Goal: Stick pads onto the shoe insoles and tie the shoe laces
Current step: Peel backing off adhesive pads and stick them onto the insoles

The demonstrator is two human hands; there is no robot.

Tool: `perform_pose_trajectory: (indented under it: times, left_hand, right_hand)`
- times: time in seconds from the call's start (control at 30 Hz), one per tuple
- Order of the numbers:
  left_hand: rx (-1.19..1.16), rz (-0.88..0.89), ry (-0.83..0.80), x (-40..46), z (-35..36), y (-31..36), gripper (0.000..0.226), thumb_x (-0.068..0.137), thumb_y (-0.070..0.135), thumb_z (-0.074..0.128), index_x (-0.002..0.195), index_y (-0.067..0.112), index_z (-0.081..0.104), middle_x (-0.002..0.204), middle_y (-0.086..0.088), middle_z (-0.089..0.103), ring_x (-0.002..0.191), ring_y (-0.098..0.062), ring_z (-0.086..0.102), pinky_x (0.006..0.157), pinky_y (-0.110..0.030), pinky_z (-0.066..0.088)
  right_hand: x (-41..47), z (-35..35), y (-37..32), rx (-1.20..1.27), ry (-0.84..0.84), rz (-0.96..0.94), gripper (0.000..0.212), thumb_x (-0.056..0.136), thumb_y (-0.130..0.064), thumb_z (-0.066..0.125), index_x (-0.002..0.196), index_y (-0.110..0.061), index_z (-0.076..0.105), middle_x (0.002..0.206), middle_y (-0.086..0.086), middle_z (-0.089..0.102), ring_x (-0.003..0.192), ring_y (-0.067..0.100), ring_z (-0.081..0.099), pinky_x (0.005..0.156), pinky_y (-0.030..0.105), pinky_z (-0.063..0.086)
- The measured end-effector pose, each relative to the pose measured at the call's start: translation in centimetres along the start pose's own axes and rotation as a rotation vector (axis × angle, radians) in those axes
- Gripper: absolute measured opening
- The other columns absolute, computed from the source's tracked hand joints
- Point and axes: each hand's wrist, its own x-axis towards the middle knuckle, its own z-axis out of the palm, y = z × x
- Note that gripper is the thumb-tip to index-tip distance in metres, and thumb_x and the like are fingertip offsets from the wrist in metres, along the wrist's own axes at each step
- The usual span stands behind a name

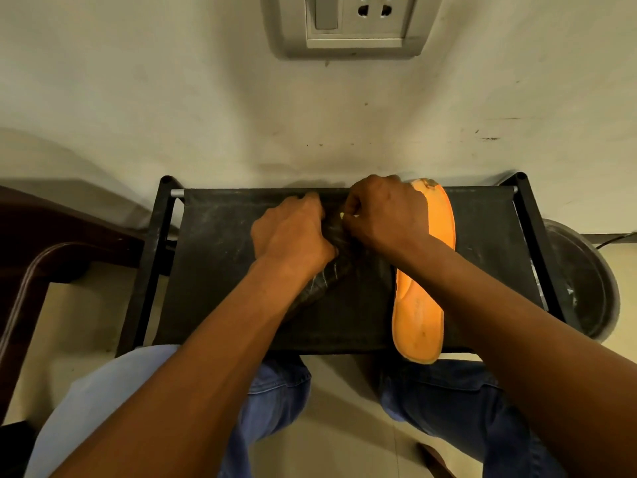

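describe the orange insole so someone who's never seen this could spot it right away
Find the black fabric-topped rack standing against the wall. On its right half, under the right hand, lies the orange insole, lengthwise, its near end overhanging the front edge. It is the only bright thing there; the shoe beside it is dark.

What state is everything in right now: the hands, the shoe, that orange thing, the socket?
Left hand: curled on the dark shoe.
Right hand: fingers curled, pinching at the shoe.
Dark shoe: lying on the fabric stand, mostly hidden by the hands.
Orange insole: out of the shoe, lying flat, heel overhanging the near edge.
Fabric stand: upright, bearing both.
Wall socket: nothing plugged in.
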Motion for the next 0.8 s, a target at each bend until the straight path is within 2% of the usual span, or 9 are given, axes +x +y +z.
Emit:
perform_pose_trajectory:
  times: [0.13,0.23,0.4,0.5,0.6,0.7,0.8]
  left_hand:
    - [-0.012,0.028,-0.002,0.0,-0.2,0.0,0.058,0.074,0.047,0.085,0.122,0.029,0.057,0.115,0.000,0.062,0.104,-0.025,0.063,0.079,-0.038,0.050]
    - [0.006,0.022,0.004,0.0,-0.2,0.1,0.056,0.074,0.045,0.084,0.121,0.027,0.058,0.114,-0.001,0.062,0.103,-0.026,0.063,0.078,-0.039,0.050]
    - [0.033,0.018,0.011,0.0,-0.2,0.2,0.057,0.075,0.046,0.084,0.121,0.026,0.057,0.113,-0.001,0.063,0.101,-0.025,0.064,0.071,-0.036,0.042]
    - [0.009,0.006,-0.001,0.1,-0.2,0.0,0.060,0.071,0.050,0.086,0.120,0.029,0.058,0.114,0.001,0.064,0.103,-0.023,0.064,0.075,-0.036,0.047]
    - [-0.005,0.001,-0.013,0.2,-0.3,-0.1,0.061,0.070,0.052,0.087,0.120,0.030,0.059,0.114,0.003,0.066,0.103,-0.023,0.064,0.079,-0.037,0.050]
    - [-0.005,0.007,-0.013,0.2,-0.3,0.0,0.058,0.072,0.049,0.086,0.120,0.028,0.059,0.113,0.002,0.065,0.102,-0.023,0.064,0.077,-0.037,0.049]
    - [-0.003,0.014,-0.002,0.1,-0.2,0.0,0.057,0.073,0.048,0.086,0.118,0.028,0.059,0.111,0.002,0.065,0.100,-0.023,0.064,0.074,-0.036,0.046]
  right_hand:
    - [1.2,-1.2,1.5,-0.047,-0.036,0.073,0.013,0.080,-0.022,0.070,0.091,-0.017,0.074,0.093,0.005,0.071,0.084,0.026,0.066,0.070,0.034,0.055]
    - [1.0,-0.8,1.2,0.010,-0.069,0.004,0.012,0.082,-0.021,0.066,0.090,-0.017,0.073,0.094,0.006,0.071,0.087,0.027,0.065,0.069,0.033,0.052]
    - [-0.1,-0.4,-0.7,0.036,-0.089,-0.147,0.033,0.077,-0.040,0.048,0.088,-0.023,0.074,0.090,0.003,0.071,0.084,0.027,0.064,0.063,0.032,0.046]
    - [0.4,-1.2,-0.1,-0.092,-0.081,-0.124,0.021,0.088,-0.031,0.058,0.098,-0.021,0.073,0.095,0.005,0.071,0.090,0.027,0.065,0.071,0.035,0.050]
    - [0.9,-2.2,1.2,-0.171,-0.124,-0.079,0.024,0.089,-0.029,0.064,0.107,-0.015,0.070,0.101,0.009,0.069,0.096,0.030,0.064,0.074,0.034,0.044]
    - [0.9,-1.7,1.3,-0.102,-0.127,-0.102,0.020,0.086,-0.026,0.065,0.102,-0.016,0.073,0.099,0.008,0.071,0.093,0.028,0.064,0.071,0.032,0.045]
    - [0.6,-0.7,0.6,-0.006,-0.073,-0.120,0.013,0.084,-0.023,0.062,0.089,-0.020,0.074,0.090,0.005,0.072,0.089,0.025,0.063,0.070,0.036,0.052]
